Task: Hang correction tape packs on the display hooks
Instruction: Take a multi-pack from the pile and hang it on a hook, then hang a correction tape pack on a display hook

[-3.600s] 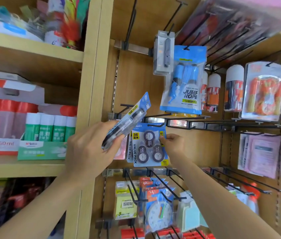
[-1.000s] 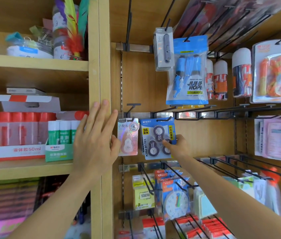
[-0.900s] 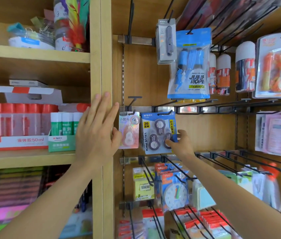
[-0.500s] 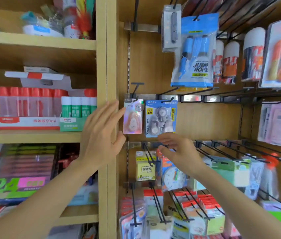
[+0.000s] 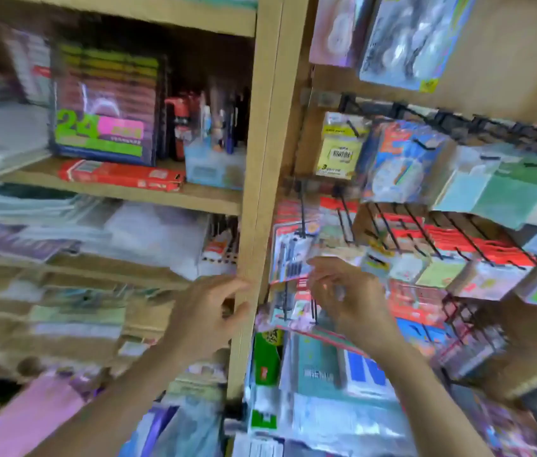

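The picture is blurred by head motion. A pink correction tape pack (image 5: 336, 28) and a blue value pack (image 5: 405, 37) of correction tapes hang side by side on hooks at the top edge. Both hands are far below them. My left hand (image 5: 207, 311) is loosely curled with nothing in it, its fingertips against the wooden upright (image 5: 260, 192). In front of the lower hanging packs, my right hand (image 5: 346, 298) is empty with its fingers spread.
Black display hooks (image 5: 425, 235) jut out with red-topped packs, sticky notes (image 5: 339, 150) and a clock card (image 5: 399, 166). Left of the upright, shelves hold a marker box (image 5: 102, 103) and a red box (image 5: 122, 174). Packaged goods crowd the bottom.
My view has swung down, so the hung tape packs are now at the top edge. Both hands have dropped from the packs to the lower hook rows, empty.
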